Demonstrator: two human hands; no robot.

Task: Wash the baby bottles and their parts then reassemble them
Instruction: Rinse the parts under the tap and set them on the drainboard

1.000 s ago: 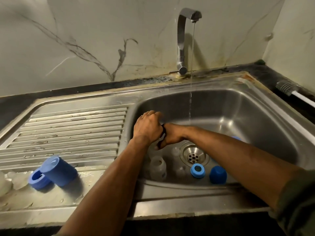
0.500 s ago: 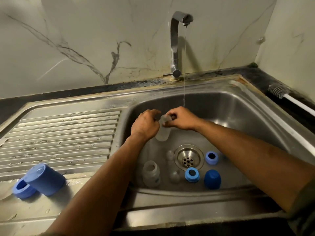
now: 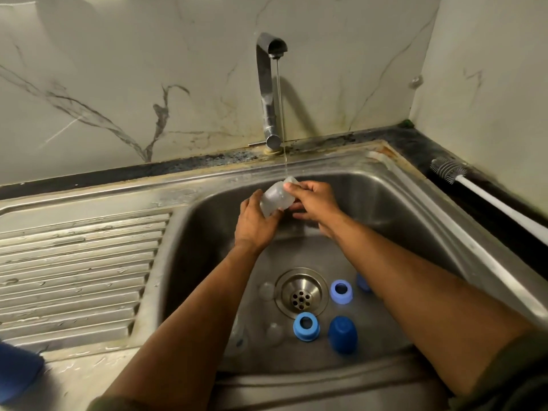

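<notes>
**Rinsing a bottle body under the tap**

We hold our hands over the rear half of the stainless steel sink basin [image 3: 415, 209], above the basin floor. To the left runs the ribbed steel draining board [image 3: 77, 262]; the basin's right rim borders a dark worktop [image 3: 421, 149] on which a white-handled bottle brush [image 3: 480, 197] lies.

The clear plastic bottle body [image 3: 274, 197], tilted, sits between both hands just beneath the thin stream from the chrome tap [image 3: 267, 84]. Our left hand [image 3: 256, 223] cups it from below, its fingers wrapped around the lower wall; our right hand [image 3: 314, 203] pinches the upper end between thumb and fingers.

On the basin floor around the round steel drain [image 3: 301, 293] stand two blue screw rings [image 3: 307, 326] and a dark blue cap [image 3: 342, 333].

Pale translucent parts left of the drain are hard to make out. A blue object at the lower left edge is cut off, and another behind our right forearm is mostly hidden.
</notes>
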